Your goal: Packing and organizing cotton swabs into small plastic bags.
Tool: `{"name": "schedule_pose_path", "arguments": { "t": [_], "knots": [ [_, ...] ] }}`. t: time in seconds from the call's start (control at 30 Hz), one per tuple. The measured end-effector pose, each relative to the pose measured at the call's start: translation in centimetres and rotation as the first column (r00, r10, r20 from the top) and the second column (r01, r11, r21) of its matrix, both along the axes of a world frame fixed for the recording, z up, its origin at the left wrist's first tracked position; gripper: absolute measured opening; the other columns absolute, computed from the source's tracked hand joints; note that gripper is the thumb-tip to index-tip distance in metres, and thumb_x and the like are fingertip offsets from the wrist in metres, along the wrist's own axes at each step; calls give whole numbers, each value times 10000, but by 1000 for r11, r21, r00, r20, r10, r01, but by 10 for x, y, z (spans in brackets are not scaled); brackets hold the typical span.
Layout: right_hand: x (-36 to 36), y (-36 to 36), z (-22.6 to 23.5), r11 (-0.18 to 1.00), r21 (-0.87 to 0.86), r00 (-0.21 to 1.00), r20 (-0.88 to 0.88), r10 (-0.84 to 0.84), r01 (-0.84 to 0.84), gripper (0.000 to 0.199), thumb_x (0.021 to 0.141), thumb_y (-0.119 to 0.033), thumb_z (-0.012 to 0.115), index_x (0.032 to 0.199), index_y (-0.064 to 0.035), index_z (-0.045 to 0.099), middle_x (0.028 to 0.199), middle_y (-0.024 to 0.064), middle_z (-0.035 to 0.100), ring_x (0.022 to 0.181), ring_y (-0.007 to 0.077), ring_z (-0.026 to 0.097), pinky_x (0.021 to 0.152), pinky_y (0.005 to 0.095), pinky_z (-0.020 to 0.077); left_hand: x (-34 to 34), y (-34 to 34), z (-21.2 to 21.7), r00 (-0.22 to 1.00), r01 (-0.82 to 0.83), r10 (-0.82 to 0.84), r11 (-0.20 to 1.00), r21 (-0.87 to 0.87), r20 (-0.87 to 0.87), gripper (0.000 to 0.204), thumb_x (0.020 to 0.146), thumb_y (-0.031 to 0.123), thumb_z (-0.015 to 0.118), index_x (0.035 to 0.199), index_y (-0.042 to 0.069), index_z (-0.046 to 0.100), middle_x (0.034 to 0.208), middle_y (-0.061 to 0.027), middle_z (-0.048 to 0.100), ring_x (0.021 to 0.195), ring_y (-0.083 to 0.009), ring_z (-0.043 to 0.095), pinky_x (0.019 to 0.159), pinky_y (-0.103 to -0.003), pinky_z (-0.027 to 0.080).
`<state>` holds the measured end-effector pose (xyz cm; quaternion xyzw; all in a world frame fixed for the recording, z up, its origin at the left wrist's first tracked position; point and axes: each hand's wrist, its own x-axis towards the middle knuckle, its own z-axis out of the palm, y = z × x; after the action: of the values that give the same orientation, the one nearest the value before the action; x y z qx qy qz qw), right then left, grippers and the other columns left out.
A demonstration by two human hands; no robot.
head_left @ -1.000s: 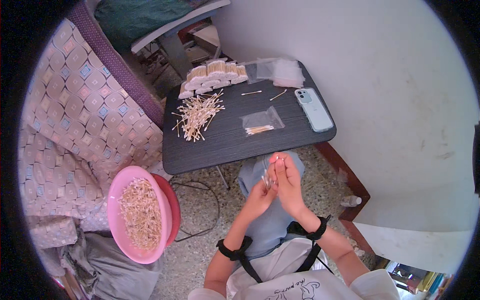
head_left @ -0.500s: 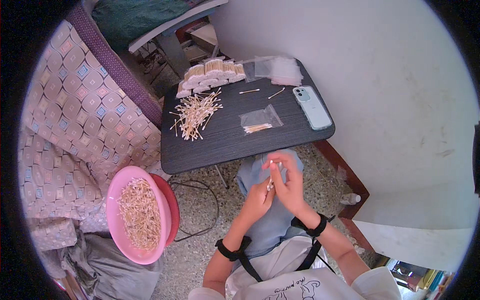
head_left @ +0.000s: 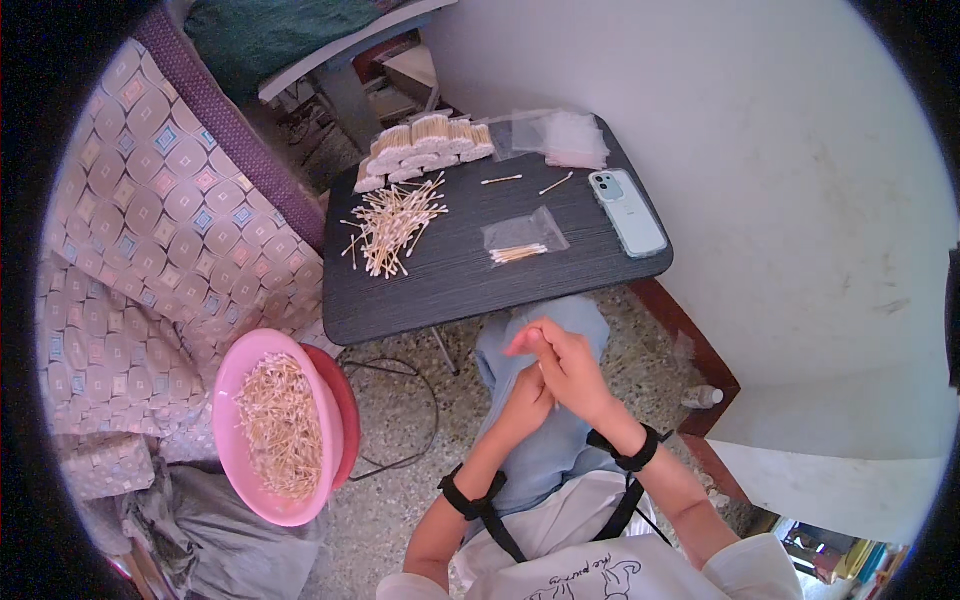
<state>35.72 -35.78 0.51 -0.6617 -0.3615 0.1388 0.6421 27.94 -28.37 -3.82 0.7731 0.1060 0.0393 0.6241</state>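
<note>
My right hand (head_left: 568, 365) lies over my left hand (head_left: 522, 402), both with curled fingers, pressed together above my blue-jeaned knee (head_left: 560, 455) just in front of the small dark table (head_left: 470, 290). What sits between the hands is hidden. On the table, nearest my hands, lies a small clear bag with a few cotton swabs (head_left: 522, 240). A loose pile of cotton swabs (head_left: 392, 225) lies at the table's left, with packed bundles of swabs (head_left: 425, 145) along its far edge.
A light blue phone (head_left: 627, 212) and a stack of clear bags (head_left: 565, 135) lie on the table's right. A pink basin (head_left: 232, 395) full of swabs sits on a red bowl at my left, beside a patterned bed (head_left: 150, 230). A cable (head_left: 420, 420) crosses the floor.
My hands have come down and toward me from the table's front edge, closing together over my knee. The table's contents have not moved.
</note>
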Motion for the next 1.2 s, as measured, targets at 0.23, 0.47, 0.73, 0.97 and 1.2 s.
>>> {"name": "schedule_pose_path", "arguments": {
  "t": [0.23, 0.47, 0.73, 0.97, 1.2],
  "knots": [
    [-2, -14, -7, 993, -119, 1000, 10, 24, -23, 194, 946, -143, 431, 888, -12, 562, 792, 132, 620, 718, 294, 616, 652, 342, 472, -1, -9, -15, 994, -3, 12, 996, -85, 105, 265, 847, 103, 455, 1062, -40, 519, 1004, -157, 614, 973, -274, 589, 851, -359, 439],
    [1, -16, -10, 980, -196, 996, 74, 48, -33, 222, 930, -165, 464, 872, 4, 596, 824, 152, 621, 761, 314, 609, 693, 353, 472, 0, -11, -31, 995, -39, 67, 943, -331, 73, 187, 854, 132, 513, 990, 5, 535, 891, -44, 588, 811, -135, 555, 684, -276, 451],
    [4, -18, -15, 960, -279, 987, 150, 61, -17, 270, 949, -181, 423, 1009, 15, 598, 924, 169, 630, 838, 293, 612, 766, 345, 465, -2, -14, -37, 993, -80, 108, 904, -420, 44, 182, 899, 186, 512, 1024, 55, 497, 788, 20, 527, 707, -59, 495, 564, -207, 396],
    [4, -30, -17, 950, -130, 944, 216, -251, 283, 395, 863, -282, 589, 1125, -19, 455, 874, 177, 606, 818, 305, 612, 734, 399, 476, 8, 0, -13, 984, -91, 177, 457, -885, -10, 300, 966, 439, 339, 884, 153, 380, 582, 36, 286, 459, -65, 267, 438, -237, 263],
    [-43, -39, -9, 815, -571, 993, 102, -55, 104, 563, 796, -183, 688, 1224, -36, 353, 693, 92, 598, 545, 199, 587, 513, 298, 469, 14, 4, -1, 944, -101, 331, 317, -943, 10, 343, 962, 467, 325, 832, 150, 350, 587, 23, 282, 518, -86, 285, 521, -247, 304]
  ]
}}
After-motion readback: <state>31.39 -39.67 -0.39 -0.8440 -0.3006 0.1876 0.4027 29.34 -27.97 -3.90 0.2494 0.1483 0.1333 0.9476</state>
